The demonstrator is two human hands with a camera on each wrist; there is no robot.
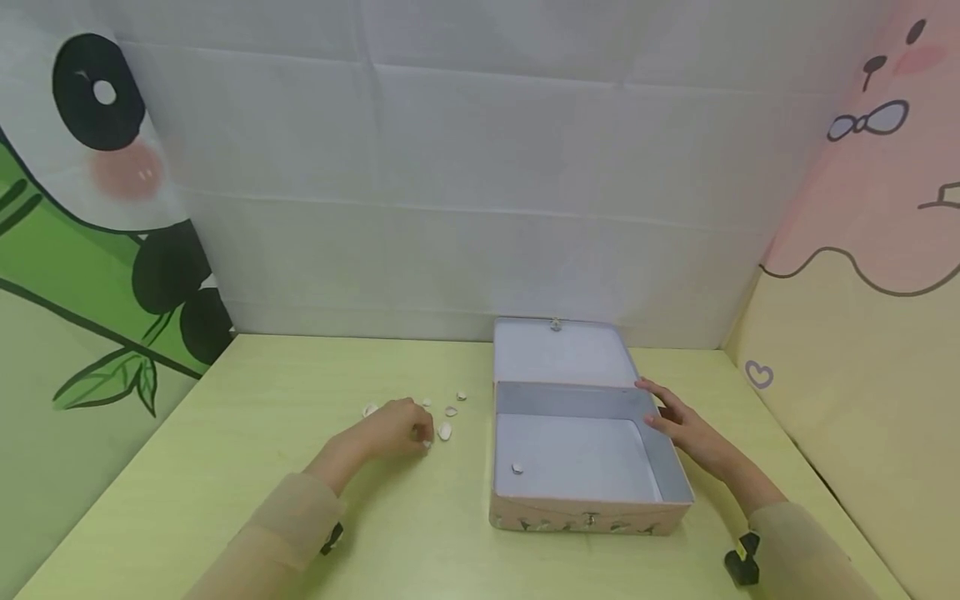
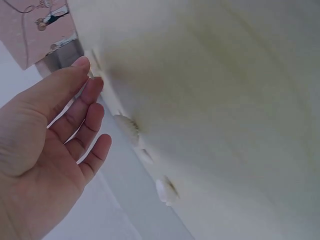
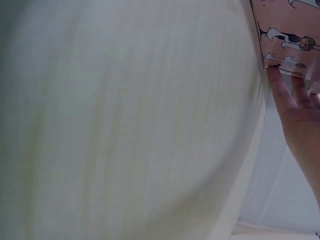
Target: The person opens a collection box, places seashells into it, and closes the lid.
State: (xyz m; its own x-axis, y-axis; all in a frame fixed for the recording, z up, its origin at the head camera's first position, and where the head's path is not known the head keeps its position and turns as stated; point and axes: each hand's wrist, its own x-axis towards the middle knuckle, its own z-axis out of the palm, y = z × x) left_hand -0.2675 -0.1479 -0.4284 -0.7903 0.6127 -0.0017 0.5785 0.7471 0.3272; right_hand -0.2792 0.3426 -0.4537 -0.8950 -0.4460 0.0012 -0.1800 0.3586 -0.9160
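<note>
My left hand (image 1: 393, 429) reaches down to the table, with thumb and index finger pinching a small white seashell (image 1: 427, 445). Around it lie several loose shells, among them a larger white shell (image 1: 445, 431); a ribbed shell (image 2: 128, 128) shows beyond the fingers in the left wrist view. To the right stands a pink patterned box (image 1: 585, 512) with its hinged lid (image 1: 562, 354) thrown back. One small shell (image 1: 517, 469) sits on the box floor. My right hand (image 1: 693, 433) rests at the box's right side, its fairly straight fingers touching the rim near the hinge.
The pale yellow table (image 1: 405, 533) backs onto a white cloth wall (image 1: 450, 275). Painted side panels stand left and right, one with a green leaf (image 1: 97, 379), the other with a pink figure (image 1: 862, 192). A metal clasp (image 1: 591, 519) is on the box front.
</note>
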